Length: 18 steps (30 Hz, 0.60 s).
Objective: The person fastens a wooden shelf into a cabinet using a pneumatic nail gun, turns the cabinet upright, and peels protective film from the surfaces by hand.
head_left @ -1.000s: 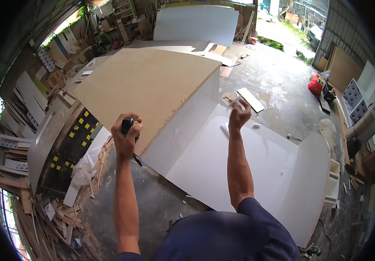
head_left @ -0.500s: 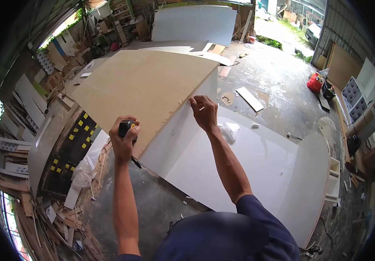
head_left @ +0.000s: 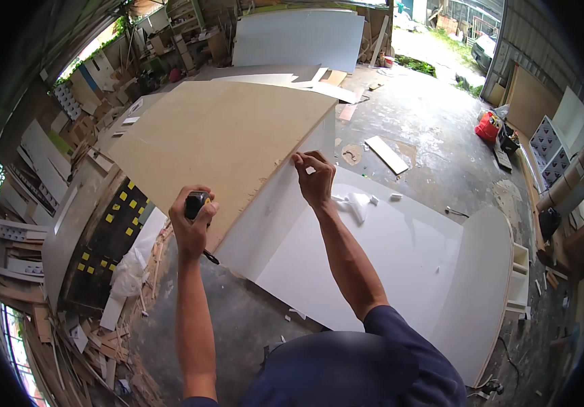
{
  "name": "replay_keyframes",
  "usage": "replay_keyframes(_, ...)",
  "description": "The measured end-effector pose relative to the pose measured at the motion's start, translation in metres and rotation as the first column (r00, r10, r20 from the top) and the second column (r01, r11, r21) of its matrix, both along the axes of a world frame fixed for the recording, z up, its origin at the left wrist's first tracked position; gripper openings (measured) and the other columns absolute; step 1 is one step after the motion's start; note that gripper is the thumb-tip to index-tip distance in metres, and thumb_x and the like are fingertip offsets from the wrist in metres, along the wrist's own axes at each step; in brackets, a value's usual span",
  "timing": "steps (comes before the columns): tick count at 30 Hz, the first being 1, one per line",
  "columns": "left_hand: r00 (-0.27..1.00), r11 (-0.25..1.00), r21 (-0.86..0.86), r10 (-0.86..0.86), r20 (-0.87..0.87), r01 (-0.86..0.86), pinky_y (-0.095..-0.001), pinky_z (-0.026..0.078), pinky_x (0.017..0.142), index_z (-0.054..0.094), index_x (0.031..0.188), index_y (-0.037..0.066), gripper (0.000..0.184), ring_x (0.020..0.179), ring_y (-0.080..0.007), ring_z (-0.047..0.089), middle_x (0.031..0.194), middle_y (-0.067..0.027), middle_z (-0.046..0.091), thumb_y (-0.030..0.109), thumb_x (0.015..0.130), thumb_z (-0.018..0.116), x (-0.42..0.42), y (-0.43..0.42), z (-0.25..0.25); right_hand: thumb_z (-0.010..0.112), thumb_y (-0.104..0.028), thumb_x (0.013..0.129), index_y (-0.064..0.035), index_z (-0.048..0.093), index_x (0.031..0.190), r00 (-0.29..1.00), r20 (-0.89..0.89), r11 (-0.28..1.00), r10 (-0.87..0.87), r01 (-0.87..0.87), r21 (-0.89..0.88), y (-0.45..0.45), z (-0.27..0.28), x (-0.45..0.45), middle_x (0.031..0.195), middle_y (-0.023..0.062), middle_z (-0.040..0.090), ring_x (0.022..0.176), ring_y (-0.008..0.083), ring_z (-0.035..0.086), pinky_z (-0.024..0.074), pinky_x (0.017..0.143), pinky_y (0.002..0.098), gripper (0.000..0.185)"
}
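Note:
My left hand [head_left: 192,230] is wrapped around a black tape measure [head_left: 197,203] over the near edge of a large tan wooden panel [head_left: 217,136]. A dark strap hangs below that hand. At the panel's right edge, my right hand [head_left: 316,182] is closed in a pinch, thumb against forefinger. Whatever is between those fingertips is too small to make out. The tan panel tops a white structure, whose wide white board [head_left: 366,251] extends below my right hand to a curved end panel [head_left: 485,285]. Crumpled white plastic [head_left: 355,206] lies on that board.
Wood offcuts [head_left: 105,346] pile up at the lower left, beside a black board with yellow squares [head_left: 112,230]. A white plank [head_left: 387,154] lies on the concrete floor. A red bag [head_left: 487,127] stands at the right wall. Large pale sheets [head_left: 298,41] lean at the back.
The view has shifted very slightly. My right hand stays at the panel edge, its fingers a little differently curled. My left hand still grips the tape measure.

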<state>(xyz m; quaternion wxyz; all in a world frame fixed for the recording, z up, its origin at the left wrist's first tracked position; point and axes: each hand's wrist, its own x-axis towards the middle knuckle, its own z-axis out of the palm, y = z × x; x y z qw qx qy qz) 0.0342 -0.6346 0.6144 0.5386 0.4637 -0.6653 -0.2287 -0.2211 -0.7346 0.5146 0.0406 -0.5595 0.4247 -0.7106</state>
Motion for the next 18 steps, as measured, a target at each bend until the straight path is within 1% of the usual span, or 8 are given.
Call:
replay_keyframes(2, 1.000, 1.000, 0.000, -0.002, 0.001, 0.002, -0.0248, 0.047, 0.068, 0.067, 0.097, -0.001, 0.029, 0.075, -0.0114, 0.058, 0.085, -0.0062, 0.067, 0.020, 0.079, 0.066, 0.001, -0.001, -0.001, 0.074, -0.010, 0.090, 0.0008, 0.077, 0.091, 0.998, 0.062, 0.997, 0.001, -0.006, 0.078, 0.000, -0.001, 0.002, 0.087, 0.0133, 0.073, 0.068, 0.0207, 0.068, 0.0532, 0.066, 0.0319, 0.011)
replay_keyframes(6, 1.000, 1.000, -0.016, -0.008, 0.030, 0.009, -0.0235, 0.047, 0.066, 0.067, 0.097, -0.001, 0.027, 0.074, -0.0105, 0.058, 0.085, -0.0055, 0.067, 0.018, 0.078, 0.066, 0.002, -0.005, -0.004, 0.072, -0.007, 0.090, 0.0008, 0.076, 0.092, 0.994, 0.113, 0.998, 0.007, -0.014, 0.061, -0.008, -0.004, 0.005, 0.086, 0.0136, 0.072, 0.069, 0.0211, 0.068, 0.0531, 0.066, 0.0321, 0.009)
replay_keyframes(9, 1.000, 1.000, 0.004, -0.009, 0.007, 0.009, -0.0239, 0.047, 0.067, 0.067, 0.097, -0.002, 0.028, 0.074, -0.0104, 0.058, 0.085, -0.0052, 0.067, 0.019, 0.079, 0.066, 0.002, -0.003, -0.002, 0.070, -0.006, 0.091, 0.0012, 0.074, 0.095, 0.991, 0.134, 0.994, 0.030, -0.044, 0.101, -0.014, -0.009, 0.004, 0.084, 0.0135, 0.072, 0.069, 0.0209, 0.068, 0.0536, 0.066, 0.0321, 0.010)
replay_keyframes(11, 1.000, 1.000, -0.008, -0.017, -0.009, 0.016, -0.0243, 0.047, 0.068, 0.067, 0.096, -0.002, 0.028, 0.074, -0.0105, 0.057, 0.085, -0.0053, 0.067, 0.020, 0.079, 0.065, 0.003, -0.004, -0.005, 0.068, -0.005, 0.091, 0.0014, 0.074, 0.096, 0.970, 0.243, 0.988, 0.027, -0.063, 0.142, -0.019, -0.016, 0.005, 0.086, 0.0129, 0.070, 0.070, 0.0198, 0.069, 0.0538, 0.066, 0.0313, 0.010)
replay_keyframes(12, 1.000, 1.000, -0.021, -0.021, -0.023, 0.020, -0.0247, 0.047, 0.069, 0.067, 0.096, -0.002, 0.028, 0.074, -0.0106, 0.057, 0.084, -0.0055, 0.067, 0.020, 0.079, 0.065, 0.004, -0.005, -0.006, 0.068, -0.005, 0.091, 0.0014, 0.074, 0.096, 0.970, 0.243, 0.988, 0.028, -0.063, 0.140, -0.019, -0.022, 0.005, 0.086, 0.0129, 0.070, 0.070, 0.0198, 0.069, 0.0538, 0.066, 0.0313, 0.010)
replay_keyframes(14, 1.000, 0.999, -0.040, -0.026, -0.006, 0.026, -0.0251, 0.048, 0.069, 0.067, 0.096, -0.002, 0.028, 0.074, -0.0108, 0.058, 0.085, -0.0058, 0.068, 0.020, 0.079, 0.065, 0.005, -0.007, -0.003, 0.071, -0.008, 0.091, 0.0012, 0.074, 0.096, 0.935, 0.342, 0.995, 0.093, -0.104, 0.013, -0.018, -0.022, 0.009, 0.089, 0.0123, 0.070, 0.071, 0.0186, 0.069, 0.0536, 0.066, 0.0300, 0.011)
replay_keyframes(17, 1.000, 1.000, -0.018, -0.023, 0.010, 0.024, -0.0255, 0.048, 0.070, 0.068, 0.096, -0.002, 0.029, 0.075, -0.0111, 0.058, 0.085, -0.0066, 0.068, 0.021, 0.080, 0.065, 0.004, -0.003, -0.003, 0.072, -0.012, 0.092, 0.0005, 0.074, 0.099, 0.945, 0.326, 0.998, 0.011, -0.031, 0.056, -0.008, -0.018, 0.018, 0.092, 0.0123, 0.069, 0.070, 0.0179, 0.067, 0.0522, 0.065, 0.0290, 0.014)
replay_keyframes(18, 1.000, 1.000, 0.006, -0.016, 0.013, 0.016, -0.0256, 0.048, 0.070, 0.068, 0.096, -0.003, 0.029, 0.076, -0.0113, 0.059, 0.086, -0.0069, 0.069, 0.021, 0.080, 0.065, 0.004, -0.002, -0.002, 0.073, -0.014, 0.093, 0.0007, 0.073, 0.096, 0.935, 0.354, 0.995, 0.013, -0.047, 0.088, -0.006, -0.015, 0.019, 0.091, 0.0123, 0.069, 0.067, 0.0176, 0.065, 0.0510, 0.064, 0.0302, 0.015)
